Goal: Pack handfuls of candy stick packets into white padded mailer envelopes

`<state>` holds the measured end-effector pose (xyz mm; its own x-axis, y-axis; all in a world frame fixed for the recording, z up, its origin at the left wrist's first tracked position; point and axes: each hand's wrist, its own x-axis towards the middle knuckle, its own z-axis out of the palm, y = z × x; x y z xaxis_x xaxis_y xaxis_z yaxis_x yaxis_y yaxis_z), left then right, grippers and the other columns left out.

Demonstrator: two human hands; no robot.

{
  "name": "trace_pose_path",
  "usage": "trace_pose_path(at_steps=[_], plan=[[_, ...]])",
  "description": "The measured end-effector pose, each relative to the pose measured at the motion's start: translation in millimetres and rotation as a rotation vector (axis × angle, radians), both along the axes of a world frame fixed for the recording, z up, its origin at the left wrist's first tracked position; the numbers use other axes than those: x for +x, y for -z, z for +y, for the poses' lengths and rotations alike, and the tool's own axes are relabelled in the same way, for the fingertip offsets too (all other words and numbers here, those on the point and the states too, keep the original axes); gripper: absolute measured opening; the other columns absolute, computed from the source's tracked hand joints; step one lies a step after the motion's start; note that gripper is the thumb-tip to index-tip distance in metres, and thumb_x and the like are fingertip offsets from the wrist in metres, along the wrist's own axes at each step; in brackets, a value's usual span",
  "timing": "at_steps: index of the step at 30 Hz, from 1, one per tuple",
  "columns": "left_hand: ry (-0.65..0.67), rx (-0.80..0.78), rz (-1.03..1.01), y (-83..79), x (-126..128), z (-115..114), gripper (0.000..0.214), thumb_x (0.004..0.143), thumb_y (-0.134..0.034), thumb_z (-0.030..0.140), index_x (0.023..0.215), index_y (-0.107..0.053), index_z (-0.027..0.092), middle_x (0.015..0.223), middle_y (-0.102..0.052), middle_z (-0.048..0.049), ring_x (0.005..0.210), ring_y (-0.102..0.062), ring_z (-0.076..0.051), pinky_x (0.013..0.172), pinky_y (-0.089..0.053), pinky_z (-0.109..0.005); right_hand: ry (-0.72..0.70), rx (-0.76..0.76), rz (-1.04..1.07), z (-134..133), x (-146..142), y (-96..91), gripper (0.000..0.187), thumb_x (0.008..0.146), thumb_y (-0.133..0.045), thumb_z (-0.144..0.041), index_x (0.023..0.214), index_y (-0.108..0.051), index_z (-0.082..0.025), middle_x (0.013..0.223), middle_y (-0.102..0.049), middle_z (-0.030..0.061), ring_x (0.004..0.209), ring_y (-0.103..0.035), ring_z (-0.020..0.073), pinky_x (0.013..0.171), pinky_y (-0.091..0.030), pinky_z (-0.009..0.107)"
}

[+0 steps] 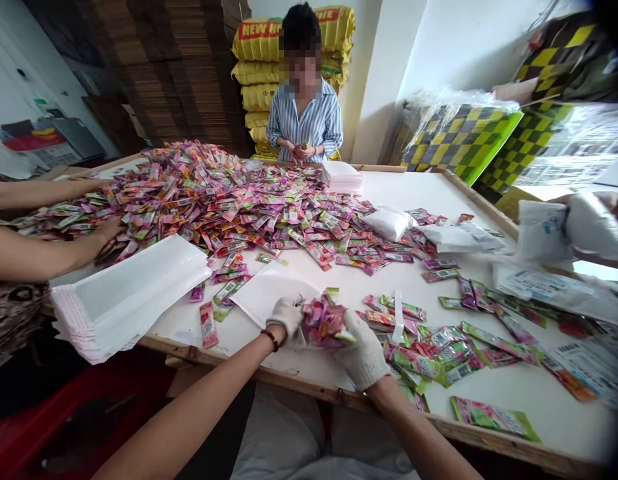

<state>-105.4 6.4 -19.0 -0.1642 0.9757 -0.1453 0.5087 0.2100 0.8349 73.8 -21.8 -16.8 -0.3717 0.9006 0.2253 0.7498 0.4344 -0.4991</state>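
Note:
My left hand [287, 317], in a white knitted glove, is closed at the edge of a flat white mailing bag [271, 287] lying on the table. Its fingertips reach beside a bunch of pink and green snack packets [326, 320]. My right hand [363, 353], also gloved, has its fingers curled round that bunch from the right, just above the table's front edge. The bunch partly hides the fingers of both hands. Loose packets [413, 357] and a white strip [398, 317] lie to the right of my right hand.
A large heap of packets [189, 193] covers the table's back left. A stack of white mailing bags [133, 293] overhangs the front edge. Filled white parcels [391, 223] lie on the right. One person [303, 120] stands opposite; another's arms [49, 250] reach in from the left.

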Motion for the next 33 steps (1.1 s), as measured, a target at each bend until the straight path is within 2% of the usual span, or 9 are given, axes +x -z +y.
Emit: trace_pose_path(at_steps=[3,6,12,17,21,25,29,31,33], plan=[[-0.107,-0.022,-0.339,9.3,-1.9,2.0,0.018,0.071,-0.063,0.03,0.072,-0.067,0.013,0.059,-0.063,-0.0023,0.056,-0.056,-0.013,0.052,-0.044,-0.021,-0.203,0.024,-0.182,-2.8,1.8,-8.2,0.032,0.074,-0.058,-0.025,0.105,-0.06,-0.016,0.104,-0.064,0.013,0.092,-0.06,0.0259,0.081,-0.047,0.035],[-0.096,0.012,-0.433,6.3,-0.5,-4.2,0.021,0.07,-0.058,0.028,0.076,-0.07,0.012,0.061,-0.063,-0.0013,0.055,-0.053,-0.011,0.054,-0.042,-0.021,-0.312,-0.041,-0.229,8.8,3.7,-17.5,0.036,0.072,-0.059,-0.028,0.107,-0.059,-0.019,0.104,-0.065,0.0098,0.091,-0.062,0.024,0.078,-0.046,0.031],[-0.001,0.14,-0.003,-25.2,6.4,-15.4,0.027,0.076,-0.055,0.035,0.067,-0.067,0.012,0.055,-0.054,0.002,0.063,-0.053,-0.011,0.056,-0.034,-0.018,-0.306,-0.317,-0.321,36.8,-6.9,-34.5,0.038,0.071,-0.06,-0.03,0.108,-0.061,-0.023,0.092,-0.071,0.0055,0.079,-0.066,0.0208,0.068,-0.047,0.027],[-0.016,0.056,-0.108,-33.0,11.8,-3.3,0.022,0.071,-0.051,0.029,0.054,-0.054,0.016,0.049,-0.048,0.003,0.051,-0.044,-0.009,0.049,-0.03,-0.02,-0.336,-0.132,-0.432,28.4,-24.7,-41.7,0.06,0.063,-0.063,-0.033,0.121,-0.057,-0.019,0.103,-0.07,0.0135,0.087,-0.067,0.0303,0.072,-0.05,0.035],[0.021,0.031,-0.123,-34.0,9.7,-1.3,0.018,0.069,-0.054,0.03,0.057,-0.055,0.016,0.053,-0.051,0.0033,0.054,-0.046,-0.01,0.051,-0.033,-0.021,-0.288,-0.286,-0.375,37.3,-32.5,-41.6,0.046,0.066,-0.064,-0.041,0.106,-0.065,-0.018,0.089,-0.073,0.0118,0.079,-0.069,0.0277,0.068,-0.05,0.033],[-0.004,0.076,0.072,-34.2,14.7,-1.9,0.02,0.078,-0.049,0.026,0.063,-0.058,0.017,0.062,-0.06,0.0001,0.062,-0.051,-0.013,0.059,-0.037,-0.023,-0.202,-0.353,-0.283,52.1,-38.9,-40.6,0.04,0.068,-0.067,-0.039,0.102,-0.066,-0.017,0.078,-0.072,0.0089,0.072,-0.067,0.0234,0.067,-0.049,0.031],[-0.096,0.133,0.412,-27.3,23.1,2.1,0.021,0.087,-0.046,0.029,0.076,-0.061,0.019,0.079,-0.067,-0.0047,0.073,-0.056,-0.016,0.064,-0.035,-0.026,-0.163,-0.286,-0.263,36.6,-32.3,-33.9,0.069,0.064,-0.069,-0.033,0.128,-0.051,-0.015,0.106,-0.068,0.0148,0.088,-0.066,0.0283,0.073,-0.05,0.035],[-0.075,0.127,0.494,-24.4,24.4,3.6,0.018,0.087,-0.047,0.027,0.081,-0.062,0.019,0.085,-0.068,-0.0058,0.077,-0.058,-0.017,0.065,-0.035,-0.026,-0.148,-0.169,-0.248,20.7,-23.9,-26.7,0.082,0.065,-0.067,-0.031,0.139,-0.038,-0.013,0.122,-0.06,0.0185,0.099,-0.062,0.0312,0.079,-0.05,0.039],[-0.029,0.12,0.506,-24.7,22.5,3.9,0.016,0.086,-0.048,0.026,0.082,-0.063,0.02,0.085,-0.069,-0.0051,0.077,-0.059,-0.017,0.065,-0.034,-0.026,-0.153,-0.046,-0.255,7.5,-16.1,-19.7,0.081,0.069,-0.062,-0.03,0.142,-0.033,-0.011,0.129,-0.054,0.0198,0.106,-0.058,0.0321,0.085,-0.048,0.041]])
